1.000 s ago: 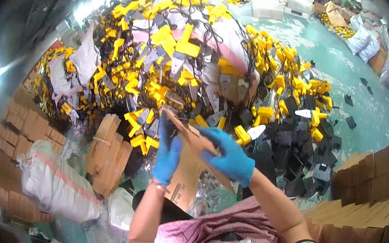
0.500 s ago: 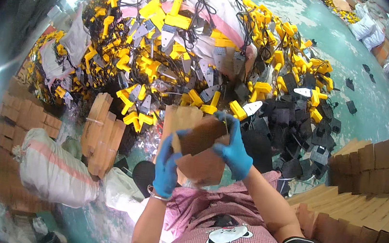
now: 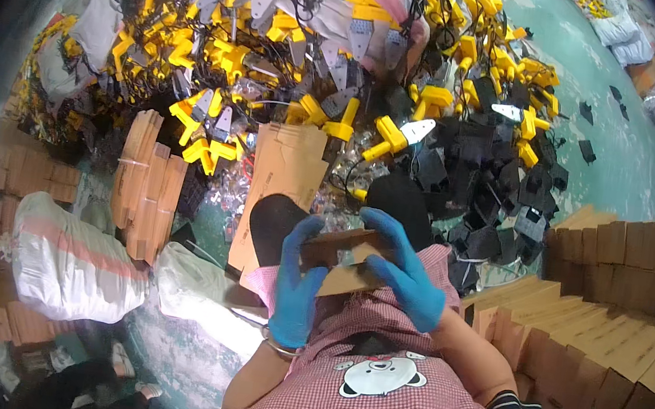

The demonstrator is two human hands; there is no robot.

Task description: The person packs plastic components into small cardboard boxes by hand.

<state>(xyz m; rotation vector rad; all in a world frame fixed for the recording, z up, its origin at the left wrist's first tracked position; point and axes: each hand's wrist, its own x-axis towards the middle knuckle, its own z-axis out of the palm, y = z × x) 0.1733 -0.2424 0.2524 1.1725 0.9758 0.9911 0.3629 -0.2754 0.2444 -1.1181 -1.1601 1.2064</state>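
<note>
A small brown cardboard box (image 3: 347, 279) is held in front of my apron, over my lap. Its near end stands open, and a pale patch shows within. My left hand (image 3: 297, 283), in a blue glove, grips the left side with the thumb toward me. On the other side my right hand (image 3: 410, 276), gloved the same way, has its fingers curled over the far edge and its thumb near the opening. Just beyond the box lie flattened cardboard pieces (image 3: 282, 174) between my feet and the heap.
A large heap of yellow-handled tools (image 3: 222, 61) with grey metal plates and black cords lies ahead. Black parts (image 3: 470, 177) are piled to its right. Rows of cardboard boxes (image 3: 590, 327) stand at right. A stuffed white sack (image 3: 79, 260) and a person's legs (image 3: 88, 388) are at left.
Both hands have lowered the box closer to my lap and tilted it, so its open end now faces me more. The whole view has shifted, showing a person's legs at lower left.
</note>
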